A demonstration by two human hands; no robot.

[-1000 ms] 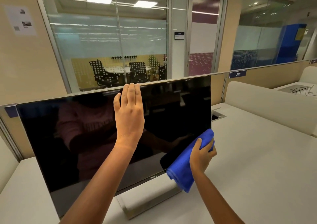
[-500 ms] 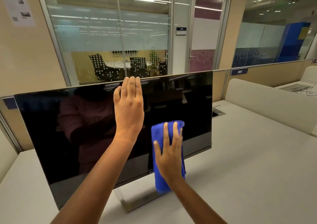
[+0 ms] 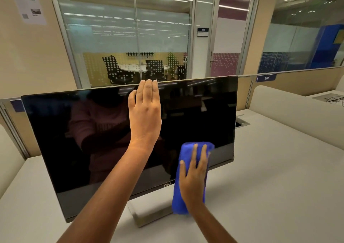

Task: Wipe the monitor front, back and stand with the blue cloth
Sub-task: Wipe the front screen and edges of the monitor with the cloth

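- Glass walls and a meeting room with dotted chairs sit behind a long pale grey desk [image 3: 279,168].
- On the desk stands a wide black flat monitor [image 3: 93,140], tilted back a little, on a grey block stand [image 3: 149,211].
- The left hand [image 3: 145,116] lies flat and open on the dark screen, fingertips at the top edge. It grasps nothing; it looks like it steadies the monitor.
- The right hand [image 3: 193,177] presses the soft blue folded cloth [image 3: 186,149] against the lower right part of the screen. Its grip is spread flat on the cloth, not clenched.
- The cloth hangs down past the bottom edge, just in front of the stand.
- My guess: the front is being wiped now. The rest of the front, the back and the stand may still need wiping.
- I cannot see the back from here.
- The right edge of the screen is near the cloth.
- There is lots of open desk on the right to reach around, and a low grey divider [image 3: 297,112] further off.
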